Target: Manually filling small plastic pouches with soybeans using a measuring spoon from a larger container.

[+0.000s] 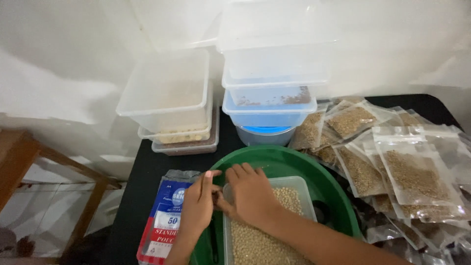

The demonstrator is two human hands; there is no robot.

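Note:
My left hand and my right hand meet over the near-left corner of a clear plastic tub filled with pale round seeds. The tub sits inside a green round basin. Both hands pinch something small and clear at the tub's corner; it looks like a small clear pouch, mostly hidden by the fingers. A pack of empty stand-up pouches, blue, white and red, lies just left of my left hand.
Stacks of clear lidded boxes stand at the back against the white wall. Several filled clear pouches of grain lie heaped on the right. A wooden frame stands left of the black table.

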